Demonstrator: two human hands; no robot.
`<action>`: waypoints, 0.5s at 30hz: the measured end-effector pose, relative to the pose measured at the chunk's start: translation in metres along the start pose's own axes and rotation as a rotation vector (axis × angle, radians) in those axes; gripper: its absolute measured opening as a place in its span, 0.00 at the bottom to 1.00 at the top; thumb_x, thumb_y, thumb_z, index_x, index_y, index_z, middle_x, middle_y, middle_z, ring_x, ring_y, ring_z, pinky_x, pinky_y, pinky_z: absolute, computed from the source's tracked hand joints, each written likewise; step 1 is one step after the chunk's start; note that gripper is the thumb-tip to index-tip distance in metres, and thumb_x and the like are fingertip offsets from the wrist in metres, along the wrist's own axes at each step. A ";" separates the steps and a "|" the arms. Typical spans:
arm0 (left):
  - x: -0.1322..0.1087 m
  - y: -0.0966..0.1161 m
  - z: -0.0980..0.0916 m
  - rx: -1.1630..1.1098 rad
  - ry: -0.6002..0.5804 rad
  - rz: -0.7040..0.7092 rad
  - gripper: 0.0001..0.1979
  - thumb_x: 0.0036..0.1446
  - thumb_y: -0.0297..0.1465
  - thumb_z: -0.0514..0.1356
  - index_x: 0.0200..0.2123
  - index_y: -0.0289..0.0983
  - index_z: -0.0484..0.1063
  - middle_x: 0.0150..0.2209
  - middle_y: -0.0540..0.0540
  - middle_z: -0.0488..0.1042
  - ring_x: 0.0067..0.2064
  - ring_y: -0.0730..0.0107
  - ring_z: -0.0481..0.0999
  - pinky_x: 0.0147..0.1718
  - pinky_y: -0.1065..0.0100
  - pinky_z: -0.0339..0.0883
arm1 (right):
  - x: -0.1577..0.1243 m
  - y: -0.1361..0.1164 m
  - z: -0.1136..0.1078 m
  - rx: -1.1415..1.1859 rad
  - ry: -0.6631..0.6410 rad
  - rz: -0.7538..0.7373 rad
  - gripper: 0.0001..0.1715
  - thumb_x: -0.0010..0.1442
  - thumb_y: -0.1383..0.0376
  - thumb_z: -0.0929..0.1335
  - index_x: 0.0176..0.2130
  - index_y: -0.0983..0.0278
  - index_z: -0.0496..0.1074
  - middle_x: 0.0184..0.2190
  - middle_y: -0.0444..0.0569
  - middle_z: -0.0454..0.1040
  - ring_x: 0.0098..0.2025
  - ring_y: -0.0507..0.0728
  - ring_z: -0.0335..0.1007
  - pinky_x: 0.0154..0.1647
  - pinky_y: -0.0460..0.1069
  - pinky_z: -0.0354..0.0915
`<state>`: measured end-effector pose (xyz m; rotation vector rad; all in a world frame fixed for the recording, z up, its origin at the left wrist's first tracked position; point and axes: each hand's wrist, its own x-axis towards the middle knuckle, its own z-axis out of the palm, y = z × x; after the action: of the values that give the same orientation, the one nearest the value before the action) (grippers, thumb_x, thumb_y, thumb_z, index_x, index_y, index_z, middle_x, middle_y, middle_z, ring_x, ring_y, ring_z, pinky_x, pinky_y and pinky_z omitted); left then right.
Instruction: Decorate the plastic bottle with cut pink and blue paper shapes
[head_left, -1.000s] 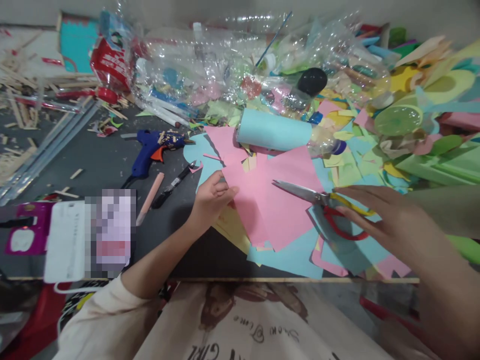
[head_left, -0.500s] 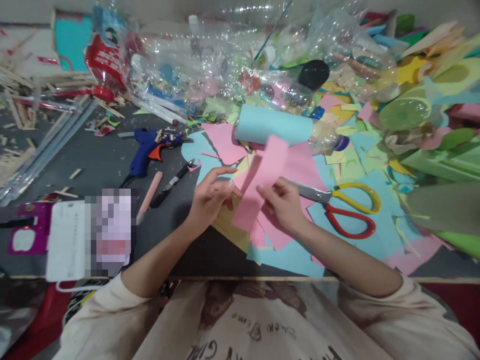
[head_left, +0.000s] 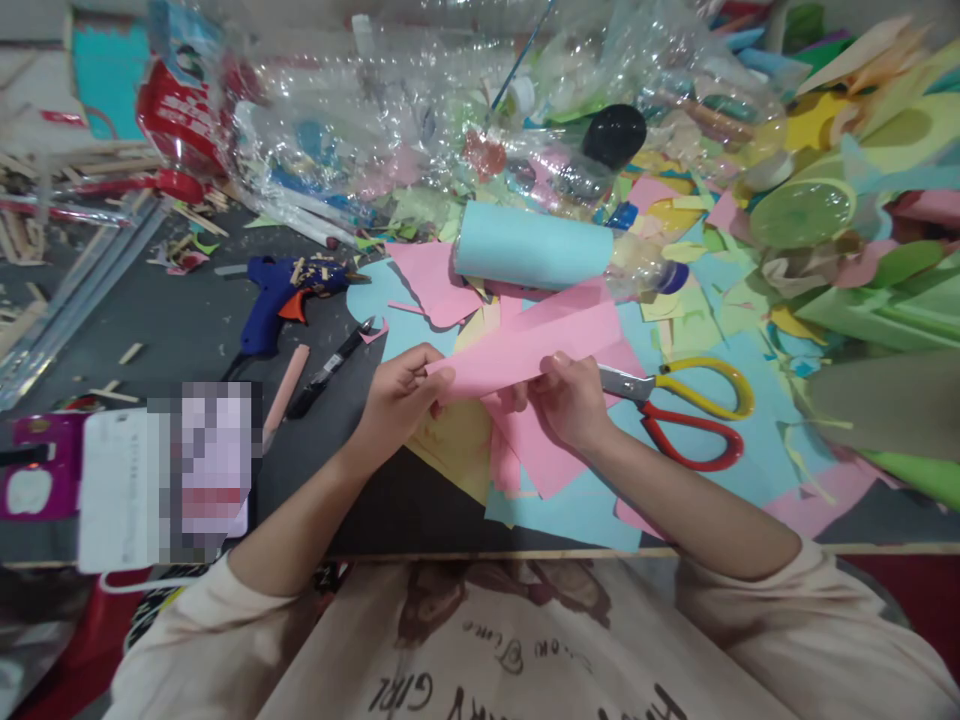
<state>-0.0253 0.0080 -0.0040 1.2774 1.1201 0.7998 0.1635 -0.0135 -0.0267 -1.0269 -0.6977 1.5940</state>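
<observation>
A strip of pink paper [head_left: 502, 352] is stretched between my two hands over the middle of the table. My left hand [head_left: 411, 395] pinches its left end between thumb and fingers. Along its lower edge, my right hand [head_left: 568, 398] grips the strip with the thumb on top. Scissors [head_left: 694, 410] with one yellow and one red handle lie just right of my right hand, their blades partly hidden by it. Behind the strip lies a bottle wrapped in light blue paper [head_left: 534, 247]. More pink paper [head_left: 551, 450] and a yellow sheet [head_left: 450, 445] lie underneath.
A blue glue gun [head_left: 274, 300], a black pen [head_left: 330, 370] and a pink stick [head_left: 289, 390] lie to the left. Clear plastic bottles [head_left: 360, 120] crowd the back. Coloured paper scraps [head_left: 847, 310] heap up on the right. A phone [head_left: 216, 460] lies at front left.
My left hand has taken hold of the pink strip's end. The strip has swung from steeply upright to nearly level. The view has shifted slightly.
</observation>
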 end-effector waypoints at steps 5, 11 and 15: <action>0.001 -0.004 -0.001 -0.055 0.000 -0.029 0.15 0.52 0.37 0.63 0.20 0.36 0.64 0.16 0.55 0.64 0.18 0.80 0.63 0.17 0.77 0.56 | 0.001 0.000 -0.002 -0.044 -0.010 0.067 0.22 0.48 0.51 0.73 0.15 0.62 0.68 0.11 0.42 0.66 0.15 0.52 0.64 0.20 0.49 0.65; 0.004 -0.010 0.004 -0.263 0.130 -0.060 0.12 0.51 0.36 0.63 0.23 0.37 0.64 0.17 0.56 0.64 0.17 0.79 0.63 0.17 0.75 0.57 | -0.003 0.005 -0.003 -0.152 -0.040 0.152 0.22 0.49 0.49 0.73 0.19 0.63 0.72 0.16 0.43 0.70 0.21 0.51 0.66 0.26 0.48 0.64; 0.005 -0.010 0.003 -0.444 0.101 0.026 0.15 0.53 0.44 0.60 0.26 0.38 0.67 0.20 0.54 0.65 0.20 0.75 0.66 0.20 0.71 0.61 | -0.005 0.008 -0.007 -0.352 0.027 0.170 0.25 0.53 0.45 0.69 0.21 0.62 0.73 0.20 0.45 0.72 0.27 0.53 0.71 0.34 0.49 0.67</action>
<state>-0.0224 0.0100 -0.0145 0.8879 0.9379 1.0739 0.1660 -0.0205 -0.0356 -1.3921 -0.9147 1.6322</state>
